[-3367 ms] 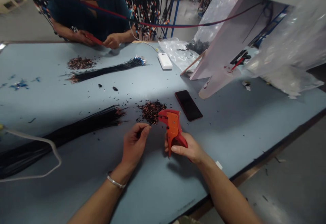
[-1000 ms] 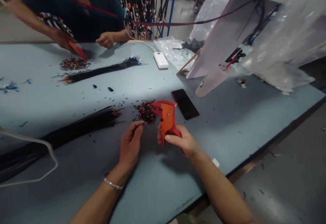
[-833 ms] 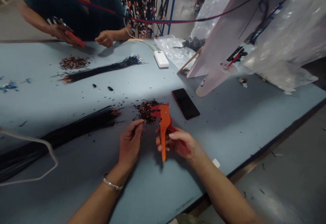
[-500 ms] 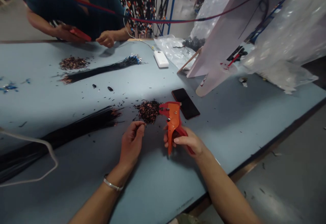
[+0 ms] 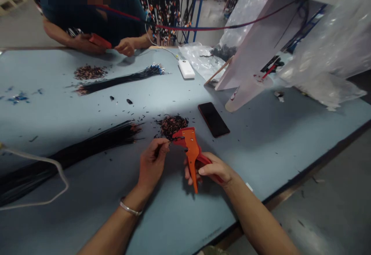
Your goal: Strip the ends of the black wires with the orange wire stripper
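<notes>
My right hand is wrapped round the handles of an orange and red wire stripper, whose jaws point left. The fingers of my left hand pinch a thin dark wire, and its end is at the stripper's jaws. Just behind the jaws is a pile of dark and copper-coloured scraps. A thick bundle of black wires lies to the left, its stripped ends towards my left hand.
A black phone and a white power bank lie on the blue table. Across it, a person holds a red tool near another wire bundle. Plastic bags and a leaning white panel stand at the right.
The wire stripper has moved left and towards me, its jaws now close to my left fingertips. My left hand keeps its pinch. The view has shifted slightly.
</notes>
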{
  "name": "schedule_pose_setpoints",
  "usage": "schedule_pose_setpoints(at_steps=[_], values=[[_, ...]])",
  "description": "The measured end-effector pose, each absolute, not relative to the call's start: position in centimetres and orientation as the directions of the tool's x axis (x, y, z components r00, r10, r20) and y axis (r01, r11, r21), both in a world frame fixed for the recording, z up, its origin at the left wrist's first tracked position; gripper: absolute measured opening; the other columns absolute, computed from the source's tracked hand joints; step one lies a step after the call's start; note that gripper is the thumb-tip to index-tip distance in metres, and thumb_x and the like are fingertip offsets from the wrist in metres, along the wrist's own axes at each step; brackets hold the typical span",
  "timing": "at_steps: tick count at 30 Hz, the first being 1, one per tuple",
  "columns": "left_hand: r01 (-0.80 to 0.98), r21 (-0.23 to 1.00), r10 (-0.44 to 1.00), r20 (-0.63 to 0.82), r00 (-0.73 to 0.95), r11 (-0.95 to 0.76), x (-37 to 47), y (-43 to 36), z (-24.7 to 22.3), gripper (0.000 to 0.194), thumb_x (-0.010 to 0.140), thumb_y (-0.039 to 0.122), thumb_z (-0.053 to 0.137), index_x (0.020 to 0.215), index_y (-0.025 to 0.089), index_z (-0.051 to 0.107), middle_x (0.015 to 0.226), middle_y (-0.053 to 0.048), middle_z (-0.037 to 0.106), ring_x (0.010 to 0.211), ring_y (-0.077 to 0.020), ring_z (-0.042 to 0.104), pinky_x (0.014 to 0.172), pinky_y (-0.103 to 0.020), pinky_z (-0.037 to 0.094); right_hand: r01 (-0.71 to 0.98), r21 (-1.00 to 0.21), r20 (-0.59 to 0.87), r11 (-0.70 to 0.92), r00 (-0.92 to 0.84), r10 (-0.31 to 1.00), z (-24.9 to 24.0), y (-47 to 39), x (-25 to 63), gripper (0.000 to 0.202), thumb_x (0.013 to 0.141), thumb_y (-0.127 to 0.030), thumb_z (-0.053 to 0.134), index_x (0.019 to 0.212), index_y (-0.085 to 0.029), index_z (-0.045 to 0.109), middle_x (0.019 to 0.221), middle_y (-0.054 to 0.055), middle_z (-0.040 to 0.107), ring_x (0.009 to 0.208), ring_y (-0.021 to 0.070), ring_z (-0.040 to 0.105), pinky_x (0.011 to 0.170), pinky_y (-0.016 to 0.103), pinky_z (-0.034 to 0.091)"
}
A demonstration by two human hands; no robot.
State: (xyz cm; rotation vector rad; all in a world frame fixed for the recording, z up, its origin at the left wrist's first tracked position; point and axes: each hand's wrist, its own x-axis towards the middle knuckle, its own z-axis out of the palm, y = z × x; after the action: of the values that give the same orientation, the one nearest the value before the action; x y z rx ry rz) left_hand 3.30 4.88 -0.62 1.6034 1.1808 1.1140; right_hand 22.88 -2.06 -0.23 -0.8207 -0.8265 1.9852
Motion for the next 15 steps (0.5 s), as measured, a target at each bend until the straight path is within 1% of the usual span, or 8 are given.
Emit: schedule_pose_setpoints(at_steps=[4,9,15], values=[[0.239,0.931,0.955,0.238,0.18,-0.277,3.25,4.82,-0.73,0.011,0.088,0.027,0.058,0.085,0.02,0.065,0.068,0.004,0.058,0.064,-0.0105,0.053,0.062,-0.02,0.043,-0.412,-0.798,-0.237,-0.439,-0.455,0.858,-0.25,-2.14,22.99,0.041,0.068,-0.024,0.07,0.105,-0.009,0.062,0.089,0.013,0.072,0.071,0.0202,0.071,0.052,0.02,0.043],[0.216,0.918,0.935,0.29,0.202,-0.332,3.19,4.81,-0.71,0.011,0.088,0.026,0.058,0.084,0.02,0.066,0.068,0.003,0.059,0.063,-0.0104,0.054,0.061,-0.02,0.043,-0.377,-0.815,-0.229,-0.441,-0.489,0.841,-0.41,-2.06,23.23,0.043,0.069,-0.027,0.074,0.106,-0.009,0.062,0.088,0.011,0.071,0.072,0.0193,0.071,0.054,0.02,0.045],[0.198,0.898,0.911,0.35,0.218,-0.393,3.2,4.76,-0.39,0.01,0.088,0.023,0.059,0.083,0.02,0.067,0.071,0.002,0.063,0.064,-0.0103,0.057,0.062,-0.02,0.045,-0.384,-0.817,-0.214,-0.431,-0.492,0.844,-0.69,-2.17,23.47,0.045,0.071,-0.031,0.079,0.105,-0.008,0.062,0.087,0.009,0.068,0.073,0.0187,0.069,0.062,0.027,0.054]])
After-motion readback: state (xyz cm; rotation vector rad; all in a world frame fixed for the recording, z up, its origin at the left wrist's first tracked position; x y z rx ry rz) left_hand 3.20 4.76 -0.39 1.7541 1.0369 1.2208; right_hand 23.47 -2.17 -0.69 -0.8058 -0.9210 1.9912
